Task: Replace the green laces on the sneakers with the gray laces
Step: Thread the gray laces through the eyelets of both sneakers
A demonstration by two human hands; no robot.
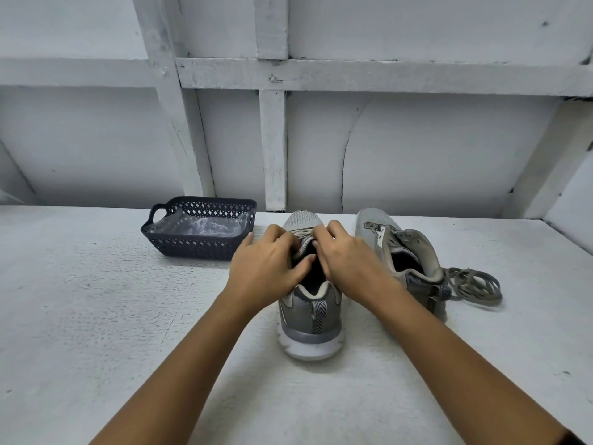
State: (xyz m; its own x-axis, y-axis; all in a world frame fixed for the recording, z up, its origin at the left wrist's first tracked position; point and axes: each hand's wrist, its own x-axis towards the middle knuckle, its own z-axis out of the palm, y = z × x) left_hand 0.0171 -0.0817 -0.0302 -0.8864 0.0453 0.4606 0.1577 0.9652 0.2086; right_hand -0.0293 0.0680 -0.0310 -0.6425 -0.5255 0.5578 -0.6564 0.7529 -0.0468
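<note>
Both hands are on the near sneaker (309,319), which sits mid worktop (96,316) w/ its heel toward the camera and toe pointing at the wall (417,149). The left hand (268,264) comes in from the left side of the shoe. Its fingers (282,240) are curled down onto the tongue/lacing area, and the thumb (306,260) is stretched across the dark opening. The right hand (348,261) mirrors it from the other side, fingers bent tight together over the same spot, so the two sets nearly meet at the top of the tongue. Both are clamped on the shoe's upper there. Whether a lace end is pinched in between I can't tell, bc the knuckles cover it. A bit of pale lacing peeks out just past the fingertips, colour hard to call.

The other sneaker (373,224) is just to the right of the first one, tilted over toward the right, and its eyelets look bare afaict. Right beside its heel, touching or almost touching it, there's a loose bundle of laces (475,285) lying on the worktop. It's a dull gray-green, so idk which set it is from this view.

Off to the left, near the back edge, there's a dark plastic basket (199,248) w/ a clear plastic bag (205,226) lying in it. The left hand's outer edge is close to the basket's right corner but not touching it.
</note>
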